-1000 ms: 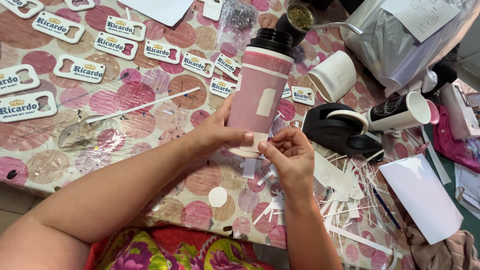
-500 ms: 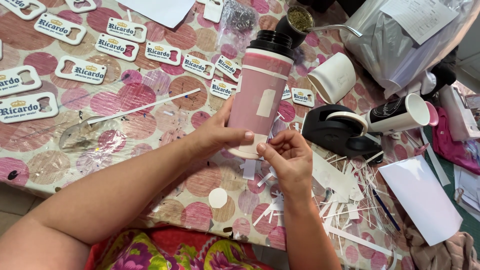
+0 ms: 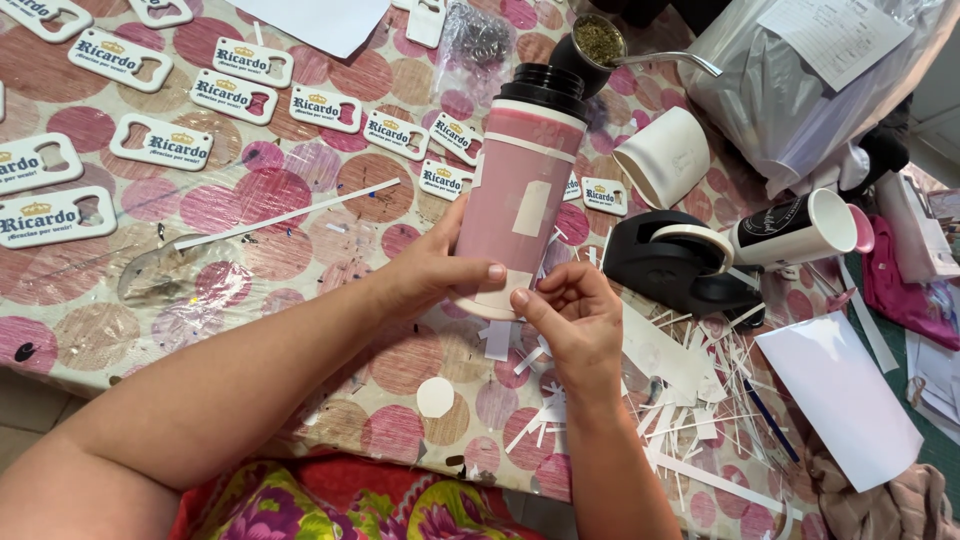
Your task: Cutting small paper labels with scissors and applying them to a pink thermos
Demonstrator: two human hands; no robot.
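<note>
Little has moved since the earlier frames: the pink bottle [image 3: 520, 200] stands as it did, and only the fingers of the right hand [image 3: 575, 320] have shifted slightly at its base.

Taking the bottle as the landmark and going left to right: well to its left, white bottle-opener tags [image 3: 150, 140] lie in rows on the table [image 3: 90, 330], which wears a cloth of pink and brown dots, and a long white strip [image 3: 290, 215] lies slantwise between them and the bottle. The left hand [image 3: 440, 270] comes in from the bottle's lower left and wraps its lower part, thumb across the front, fingers closed round the back. The bottle is held upright with its top leaning slightly away from the person, long axis running from the base near the hands up to the black cap [image 3: 545, 85]. The base is just clear of the table or resting on it; I cannot tell which.

Directly below the base, the right hand pinches a small white piece [image 3: 500, 298] against the bottle's bottom edge, thumb and forefinger pressed together. Both hands touch the bottle; the right is the nearer to the base.

Right of the bottle sit a black tape dispenser [image 3: 670, 260], a white cup [image 3: 665, 155] on its side, and scattered white paper trimmings [image 3: 690, 400].
</note>
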